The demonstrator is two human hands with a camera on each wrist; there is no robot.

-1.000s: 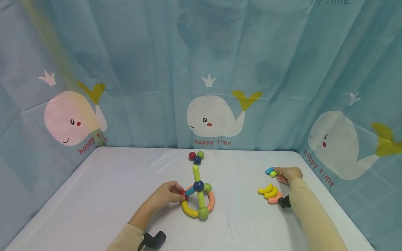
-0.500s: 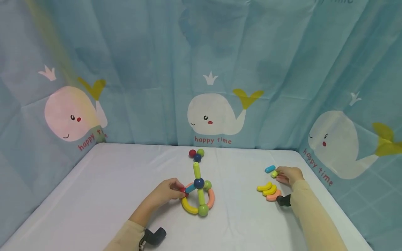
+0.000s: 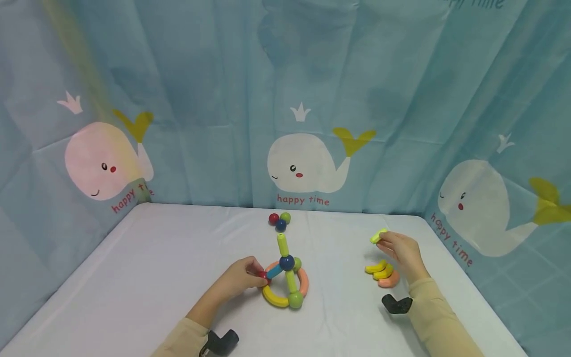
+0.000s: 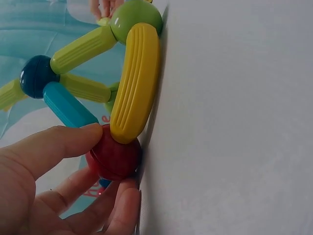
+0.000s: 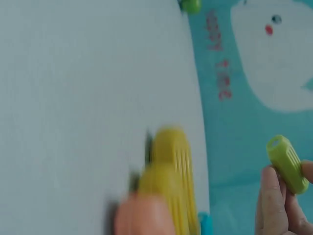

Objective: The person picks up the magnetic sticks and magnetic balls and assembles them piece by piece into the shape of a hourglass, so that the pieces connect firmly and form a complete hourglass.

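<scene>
My left hand (image 3: pixel 241 276) pinches a red ball (image 4: pixel 115 156) on a ball-and-stick frame. Curved yellow (image 3: pixel 274 297) and pink (image 3: pixel 304 282) sticks form its base ring, with a green ball (image 3: pixel 296 299) at the front. A light blue stick (image 4: pixel 70 105) and green sticks lean up to a dark blue ball (image 3: pixel 287 263). From that ball a short green stick (image 3: pixel 282 245) points upward, its top end free. To the right, my right hand (image 3: pixel 403 250) holds a loose green stick (image 5: pixel 286 164) between thumb and fingers, raised above the table.
Two yellow curved sticks (image 3: pixel 379 268) and a pink one (image 3: pixel 389 280) lie below my right hand. A blue stick (image 5: pixel 205 223) shows partly in the right wrist view. Red, green and dark blue balls (image 3: pixel 280 225) sit together at the back. A whale-print curtain (image 3: pixel 214 148) hangs behind the white table (image 3: pixel 178 248).
My right hand has picked up the green stick from beside the blue one, lifting it and moving it slightly left. The left hand keeps hold of the red ball; the frame shifted slightly right.
</scene>
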